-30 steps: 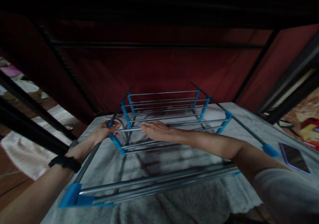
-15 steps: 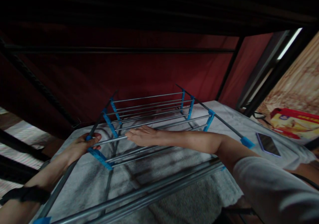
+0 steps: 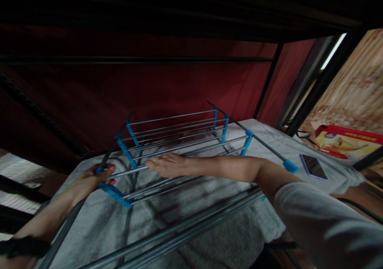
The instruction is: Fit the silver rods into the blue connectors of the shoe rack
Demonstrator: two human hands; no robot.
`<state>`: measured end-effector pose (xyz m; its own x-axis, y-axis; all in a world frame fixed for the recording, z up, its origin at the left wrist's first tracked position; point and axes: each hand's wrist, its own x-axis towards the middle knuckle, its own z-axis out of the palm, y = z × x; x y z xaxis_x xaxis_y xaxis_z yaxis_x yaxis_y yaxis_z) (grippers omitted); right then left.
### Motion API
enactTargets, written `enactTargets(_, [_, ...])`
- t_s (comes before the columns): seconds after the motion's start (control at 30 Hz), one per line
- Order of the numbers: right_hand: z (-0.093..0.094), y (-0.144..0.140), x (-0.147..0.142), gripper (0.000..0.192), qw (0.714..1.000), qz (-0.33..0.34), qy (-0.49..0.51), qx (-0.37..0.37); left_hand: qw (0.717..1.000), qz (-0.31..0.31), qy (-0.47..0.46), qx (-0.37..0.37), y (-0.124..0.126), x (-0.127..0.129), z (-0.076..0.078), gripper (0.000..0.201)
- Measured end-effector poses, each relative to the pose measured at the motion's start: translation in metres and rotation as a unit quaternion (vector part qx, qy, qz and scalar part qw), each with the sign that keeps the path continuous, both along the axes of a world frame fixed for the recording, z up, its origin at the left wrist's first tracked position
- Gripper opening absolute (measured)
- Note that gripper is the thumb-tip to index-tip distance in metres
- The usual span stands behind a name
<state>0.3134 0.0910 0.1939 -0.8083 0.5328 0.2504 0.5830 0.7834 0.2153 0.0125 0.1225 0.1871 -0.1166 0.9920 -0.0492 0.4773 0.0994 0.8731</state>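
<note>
Your left hand (image 3: 91,180) clenched the drying rack (image 3: 179,141) at its near-left blue joint on the bed (image 3: 269,145), right hand (image 3: 169,165) flat on a rail; fingers could have been pinched if it folded.

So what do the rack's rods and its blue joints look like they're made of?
The thin grey rods of the folding drying rack look like metal, smooth and slightly glossy, catching pale highlights. The bright blue connector pieces look like moulded plastic, matte and uniform in colour. The left hand grips one corner; the right hand rests on a rod.
</note>
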Motion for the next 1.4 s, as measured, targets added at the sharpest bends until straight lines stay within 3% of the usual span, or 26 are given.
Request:
enactTargets(0.1, [0.001, -0.005, 0.001, 0.033, 1.000, -0.008, 0.001, 0.020, 0.998, -0.005, -0.053, -0.018, 0.000, -0.001, 0.000, 0.070])
enactTargets(0.37, [0.000, -0.006, -0.002, 0.032, 0.998, -0.026, -0.009, 0.049, 0.995, 0.005, -0.076, -0.067, -0.001, -0.001, 0.009, 0.072])
enactTargets(0.83, [-0.006, 0.001, -0.001, 0.037, 1.000, -0.007, 0.028, -0.004, 0.989, 0.020, -0.105, -0.104, -0.005, 0.005, 0.018, 0.066])
enactTargets(1.13, [-0.007, 0.001, 0.001, 0.033, 0.998, -0.010, 0.062, -0.023, 0.990, 0.038, -0.104, -0.088, -0.015, 0.016, 0.025, 0.058])
enactTargets(1.27, [-0.009, -0.002, 0.001, 0.031, 0.998, -0.013, 0.065, -0.021, 0.993, 0.018, -0.097, -0.068, -0.018, 0.016, 0.024, 0.058])
enactTargets(1.4, [-0.004, -0.007, 0.002, 0.022, 0.996, -0.029, 0.073, -0.038, 0.991, 0.019, -0.096, -0.094, -0.011, 0.010, 0.022, 0.063])
